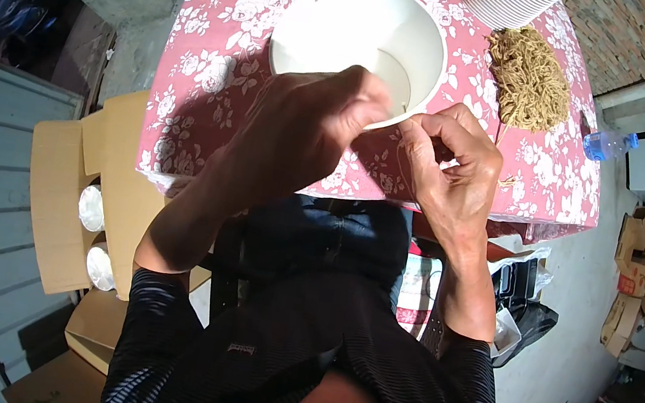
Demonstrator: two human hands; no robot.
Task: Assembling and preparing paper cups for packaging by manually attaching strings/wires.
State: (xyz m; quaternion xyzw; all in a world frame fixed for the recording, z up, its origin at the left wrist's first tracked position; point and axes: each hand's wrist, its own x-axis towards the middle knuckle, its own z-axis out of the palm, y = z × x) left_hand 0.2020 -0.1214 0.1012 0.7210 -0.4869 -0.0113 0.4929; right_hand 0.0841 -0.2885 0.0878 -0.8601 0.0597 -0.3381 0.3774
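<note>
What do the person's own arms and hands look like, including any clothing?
The left hand and the right hand are bare, without gloves. The forearms are uncovered, with no watch or bracelet visible. The dark sleeves, finely striped with lighter lines, end near the elbows.

Workshop-like space: brick wall point(632, 36), concrete floor point(577, 272), cardboard boxes point(59, 190).

No words or numbers can be read. A small pale mark point(241, 349) on the black shirt point(298, 318) is too tiny to make out
</note>
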